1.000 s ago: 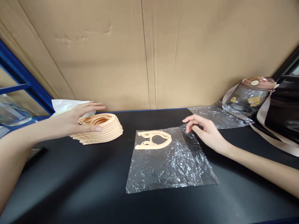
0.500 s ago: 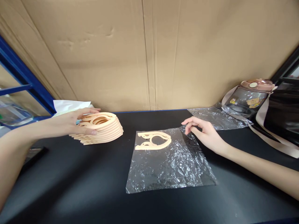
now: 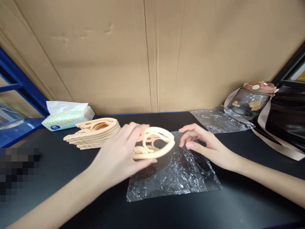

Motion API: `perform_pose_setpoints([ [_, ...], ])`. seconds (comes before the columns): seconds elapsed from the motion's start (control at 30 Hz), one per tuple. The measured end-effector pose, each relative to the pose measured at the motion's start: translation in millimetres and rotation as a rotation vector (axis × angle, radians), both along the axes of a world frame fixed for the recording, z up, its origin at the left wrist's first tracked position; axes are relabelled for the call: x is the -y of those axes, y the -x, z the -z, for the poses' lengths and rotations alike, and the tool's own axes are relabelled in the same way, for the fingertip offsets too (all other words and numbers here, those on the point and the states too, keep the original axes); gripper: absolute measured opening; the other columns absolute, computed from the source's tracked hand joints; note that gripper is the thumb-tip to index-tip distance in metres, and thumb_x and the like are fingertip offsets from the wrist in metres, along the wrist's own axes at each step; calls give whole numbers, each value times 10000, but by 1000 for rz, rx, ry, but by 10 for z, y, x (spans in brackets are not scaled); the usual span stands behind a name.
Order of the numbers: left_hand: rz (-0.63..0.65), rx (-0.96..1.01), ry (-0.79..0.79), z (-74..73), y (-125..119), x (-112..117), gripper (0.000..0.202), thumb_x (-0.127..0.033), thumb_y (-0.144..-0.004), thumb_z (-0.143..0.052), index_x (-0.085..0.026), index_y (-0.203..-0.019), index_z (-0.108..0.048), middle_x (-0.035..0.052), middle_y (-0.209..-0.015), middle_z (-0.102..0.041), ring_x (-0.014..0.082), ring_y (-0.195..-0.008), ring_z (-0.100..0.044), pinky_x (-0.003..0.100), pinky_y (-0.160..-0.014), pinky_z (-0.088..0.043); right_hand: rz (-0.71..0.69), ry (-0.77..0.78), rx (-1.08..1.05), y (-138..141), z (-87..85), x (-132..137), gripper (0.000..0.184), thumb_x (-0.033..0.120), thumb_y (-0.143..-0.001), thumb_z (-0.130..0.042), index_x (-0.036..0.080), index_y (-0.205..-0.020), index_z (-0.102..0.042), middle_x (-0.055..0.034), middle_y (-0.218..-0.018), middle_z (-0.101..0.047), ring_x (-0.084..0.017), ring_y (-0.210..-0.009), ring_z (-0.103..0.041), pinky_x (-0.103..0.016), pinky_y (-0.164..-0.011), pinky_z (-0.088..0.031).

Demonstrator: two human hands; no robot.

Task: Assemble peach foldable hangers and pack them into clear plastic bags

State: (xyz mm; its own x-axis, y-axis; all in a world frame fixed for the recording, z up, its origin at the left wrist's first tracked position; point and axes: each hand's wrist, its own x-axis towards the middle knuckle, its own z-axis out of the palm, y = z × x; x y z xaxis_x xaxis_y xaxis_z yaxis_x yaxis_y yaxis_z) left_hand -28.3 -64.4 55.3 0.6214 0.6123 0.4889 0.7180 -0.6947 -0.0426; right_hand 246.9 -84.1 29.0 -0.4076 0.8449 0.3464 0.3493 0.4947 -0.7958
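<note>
My left hand (image 3: 121, 149) grips a peach-coloured folding hanger (image 3: 171, 141), folded into a loop, between thumb and fingers. This hanger is over a clear plastic bag (image 3: 176, 178) lying flat on the black table. Through its loop part of a second, similar hanger shows on the bag. To the left, behind my left hand, sits a neat stack of the same hangers (image 3: 92, 136). My right hand (image 3: 202, 141) hovers at the bag's upper right edge, fingers loosely bent and thumb apart, with nothing visible in it.
A tissue pack (image 3: 69, 116) lies behind the stack. At the back right are another clear plastic bag (image 3: 214, 121), a strapped drink bottle (image 3: 252, 100) and a shiny black bag (image 3: 288, 117). A cardboard wall (image 3: 107, 63) closes off the table's back edge.
My left hand has moved right from the stack to above the bag, carrying one hanger. The tissue pack is now more exposed. My right hand has shifted slightly left.
</note>
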Motion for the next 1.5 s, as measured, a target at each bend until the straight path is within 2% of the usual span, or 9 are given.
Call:
perform_pose_setpoints([
  [0.2,105,1,69,158,-184,218,739,-519,-666,-798,-198,-1234,-450,72,-1118,-606,255,-913,-596,358,-743,-472,-128,248,-17,118,7,109,318,345,-907,-601,265,-1198,-501,23,-856,-677,-131,-740,-585,-284,-677,-469],
  [0.57,61,26,179,151,23,-10,654,-539,-789,-670,-210,-1306,-443,80,-1150,-606,267,-979,-601,395,-803,-491,-52,322,-134,5,19,-78,349,353,-873,-627,235,-1190,-542,1,-824,-654,-102,-626,-539,-261,-593,-501],
  [0.73,64,49,148,151,52,-76,555,-520,-814,-644,-215,-1249,-483,80,-1150,-619,263,-967,-603,395,-787,-498,40,98,54,-28,31,-103,336,386,-902,-566,239,-1202,-529,1,-803,-658,-136,-666,-572,-297,-608,-500],
  [0.97,160,67,7,180,-36,53,541,-442,-805,-678,-171,-1226,-473,85,-1093,-643,242,-898,-612,375,-743,-489,104,-470,488,17,14,43,731,491,-766,-716,223,-1375,-411,-117,-1255,-594,-283,-1080,-582,-442,-892,-487],
  [1.17,201,85,-62,230,-126,144,551,-446,-782,-693,-162,-1213,-498,100,-1054,-664,263,-918,-623,386,-751,-491,48,-562,589,117,-13,165,768,457,-776,-701,208,-1425,-375,-129,-1255,-588,-301,-1103,-573,-461,-905,-475],
  [1.23,201,79,-20,242,-138,144,578,-462,-777,-698,-177,-1241,-507,101,-1076,-673,275,-937,-629,394,-749,-499,40,-559,590,146,-7,189,732,389,-777,-690,195,-1416,-391,-130,-1242,-594,-300,-1095,-575,-456,-895,-483],
  [1.33,241,46,178,204,-75,105,841,-581,-722,-722,-230,-1411,-391,120,-1297,-594,318,-1133,-578,456,-895,-499,44,-534,589,134,-29,167,693,305,-756,-669,204,-1394,-420,-121,-1228,-599,-297,-1086,-573,-464,-904,-480],
  [1.4,288,-14,363,140,33,43,1053,-639,-682,-728,-283,-1516,-192,128,-1516,-370,351,-1349,-401,513,-1031,-428,66,-492,591,49,-82,94,679,302,-731,-685,221,-1365,-454,-110,-1227,-594,-298,-1091,-566,-478,-926,-469],
  [1.5,312,-129,576,37,235,-94,1091,-614,-688,-737,-389,-1518,-66,86,-1603,-140,370,-1446,-172,554,-1071,-375,100,-341,603,-214,-202,-94,606,338,-707,-720,226,-1272,-531,-92,-1198,-601,-295,-1104,-561,-447,-922,-483],
])
